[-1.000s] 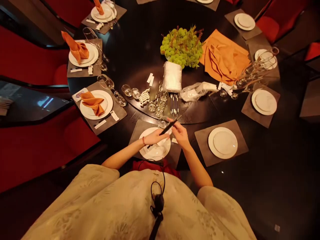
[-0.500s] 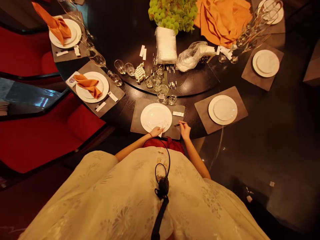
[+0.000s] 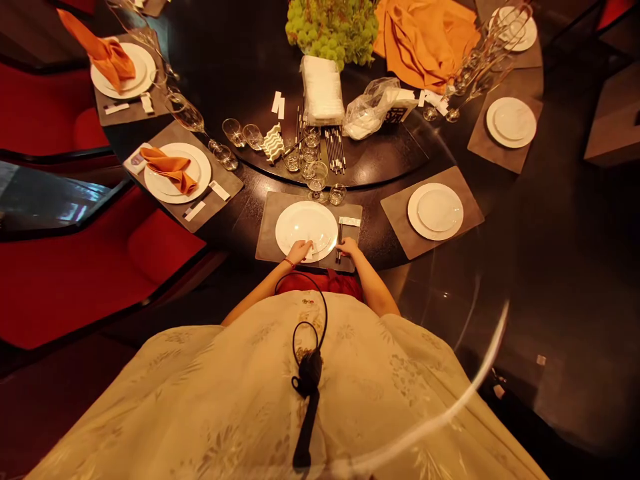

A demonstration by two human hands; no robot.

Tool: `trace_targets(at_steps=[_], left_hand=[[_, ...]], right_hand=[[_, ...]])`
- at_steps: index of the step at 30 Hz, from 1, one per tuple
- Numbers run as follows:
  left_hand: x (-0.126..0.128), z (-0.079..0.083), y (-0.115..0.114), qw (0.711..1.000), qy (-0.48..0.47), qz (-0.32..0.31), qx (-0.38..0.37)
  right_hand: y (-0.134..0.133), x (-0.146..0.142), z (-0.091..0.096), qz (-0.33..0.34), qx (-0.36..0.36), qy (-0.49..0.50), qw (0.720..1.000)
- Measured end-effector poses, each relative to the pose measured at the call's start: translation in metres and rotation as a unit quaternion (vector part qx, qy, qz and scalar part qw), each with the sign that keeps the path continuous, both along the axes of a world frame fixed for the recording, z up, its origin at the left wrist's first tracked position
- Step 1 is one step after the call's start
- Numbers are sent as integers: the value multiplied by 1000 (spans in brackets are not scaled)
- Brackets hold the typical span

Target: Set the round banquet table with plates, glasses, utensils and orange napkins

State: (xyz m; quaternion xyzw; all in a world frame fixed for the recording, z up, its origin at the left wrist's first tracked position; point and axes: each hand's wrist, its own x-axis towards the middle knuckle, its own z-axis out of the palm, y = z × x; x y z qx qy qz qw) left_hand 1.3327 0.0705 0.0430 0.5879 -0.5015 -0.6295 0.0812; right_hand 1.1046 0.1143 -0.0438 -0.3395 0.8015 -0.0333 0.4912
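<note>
In front of me a large white plate (image 3: 295,220) lies on a brown placemat (image 3: 267,227). My left hand (image 3: 299,252) is closed at the plate's near edge, pinching a small white paper slip (image 3: 309,254). Right of the plate, a dark pair of chopsticks (image 3: 340,232) points away from me, its far end by a white rest (image 3: 350,221). My right hand (image 3: 349,249) is closed with its fingertips on the chopsticks' near part, low over the placemat. A stemmed glass (image 3: 317,175) and a small glass (image 3: 337,194) stand just beyond the plate.
Several loose chopsticks (image 3: 335,150) lie on the raised round centre, beside a wrapped white stack (image 3: 323,90) and a plastic bag (image 3: 365,120). Neighbouring settings have a plate (image 3: 440,208) on the right and a folded orange napkin (image 3: 173,170) on the left. Red chairs (image 3: 100,280) stand at left.
My right hand has moved leftward toward the plate, and the chopsticks have swung from sideways to pointing away from me beside it. My left hand still pinches the paper slip. The view has shifted slightly.
</note>
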Motion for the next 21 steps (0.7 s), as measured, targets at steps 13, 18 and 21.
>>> trace_targets(at_steps=[13,18,21], left_hand=[[4,2,6,1000,-2,2,12],[-3,-2,1,1000,1,-9,17],[-6,-5,-5,1000,5,-20,11]], right_hand=[[9,39,8,89,-7,186,979],[5,37,11,90,-5,171,981],[2,37,15,87,0,165,982]])
